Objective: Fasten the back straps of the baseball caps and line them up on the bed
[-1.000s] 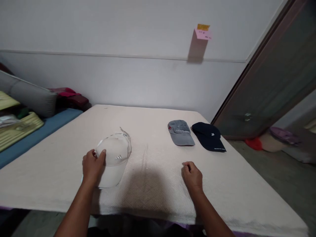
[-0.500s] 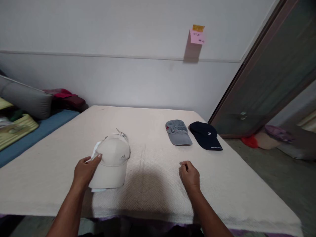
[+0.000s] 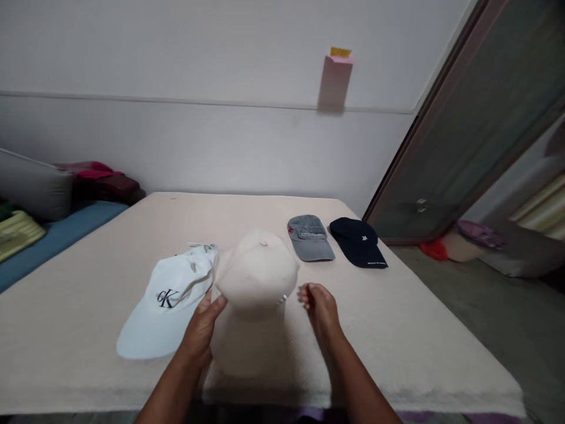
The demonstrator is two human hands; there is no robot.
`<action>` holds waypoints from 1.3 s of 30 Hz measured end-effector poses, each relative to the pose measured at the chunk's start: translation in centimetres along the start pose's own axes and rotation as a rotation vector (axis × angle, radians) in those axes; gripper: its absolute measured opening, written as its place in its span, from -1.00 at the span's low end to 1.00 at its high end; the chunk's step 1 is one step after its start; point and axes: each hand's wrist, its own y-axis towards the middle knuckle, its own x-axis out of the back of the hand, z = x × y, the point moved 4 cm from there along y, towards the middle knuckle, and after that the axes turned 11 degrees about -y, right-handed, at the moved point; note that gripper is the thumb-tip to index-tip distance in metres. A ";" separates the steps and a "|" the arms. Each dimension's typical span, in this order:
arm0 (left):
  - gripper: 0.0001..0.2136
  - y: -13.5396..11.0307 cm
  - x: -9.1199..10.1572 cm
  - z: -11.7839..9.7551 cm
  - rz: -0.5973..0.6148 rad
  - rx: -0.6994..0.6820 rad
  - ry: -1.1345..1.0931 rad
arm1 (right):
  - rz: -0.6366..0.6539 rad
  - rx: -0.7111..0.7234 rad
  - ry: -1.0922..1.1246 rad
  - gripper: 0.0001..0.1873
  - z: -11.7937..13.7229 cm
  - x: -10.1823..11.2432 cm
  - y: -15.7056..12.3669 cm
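Note:
A cream baseball cap (image 3: pixel 260 277) hangs slightly above the bed-like surface, its brim pointing at me. My left hand (image 3: pixel 205 324) grips its left edge, thumb on top and fingers hidden beneath. Just right of the cap is my right hand (image 3: pixel 324 309), fingers loosely curled and a little apart, holding nothing. To the left lies a white cap (image 3: pixel 165 300) with black CK letters, its brim toward the front left. Farther back on the right, a grey denim cap (image 3: pixel 311 238) sits beside a navy cap (image 3: pixel 358 241).
A cream cloth (image 3: pixel 375 335) covers the wide flat surface, which reaches a white wall (image 3: pixel 198 147). At the left are a grey cushion (image 3: pixel 35 185) and a blue mat (image 3: pixel 97 218). A dark door frame (image 3: pixel 415 147) stands at the right. A pink note (image 3: pixel 339 60) is taped up.
The cream cap has been lifted off the white CK cap beneath it and carried right in my left hand. My right hand has come closer to it, its fingers loosening.

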 end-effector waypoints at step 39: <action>-0.87 -0.7 -3.8 3.6 0.192 0.409 0.192 | 0.526 -0.203 0.615 -0.87 3.5 2.1 -2.0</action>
